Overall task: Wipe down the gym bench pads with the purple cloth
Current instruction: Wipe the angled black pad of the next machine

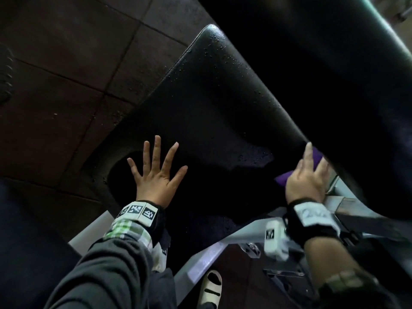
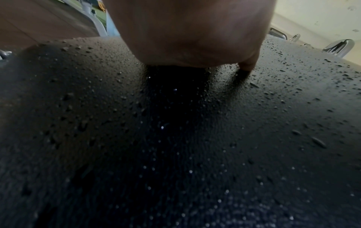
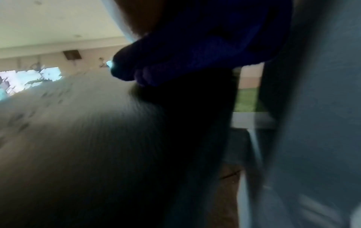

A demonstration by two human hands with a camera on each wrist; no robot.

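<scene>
- Because the left hand (image 1: 156, 175) lies flat and spread on the wet seat pad (image 1: 214, 103), fingers straight and gripping nothing, a shift of weight onto it could let the palm slide on the beaded droplets (image 2: 283, 72).
- The right hand (image 1: 307, 177) is on the purple cloth (image 1: 284, 176) at the seat pad's right edge, beside the gap under the tilted back pad (image 1: 323, 63); from these views I cannot tell whether its fingers are curled round the cloth or laid over it.
- The cloth looks bunched in the right wrist view (image 3: 195, 46), so I judge it may smear water rather than lift it, leaving streaks.
- Pushed further into the gap, the cloth could snag or drop onto the grey metal frame (image 1: 223, 241) below.
- Most of the seat pad is unwiped, droplets reaching its far corner; the left hand covers a patch the cloth may miss.
- A sandalled foot (image 1: 211, 286) stands under the frame, where run-off could wet the brown tiled floor (image 1: 66, 63).
</scene>
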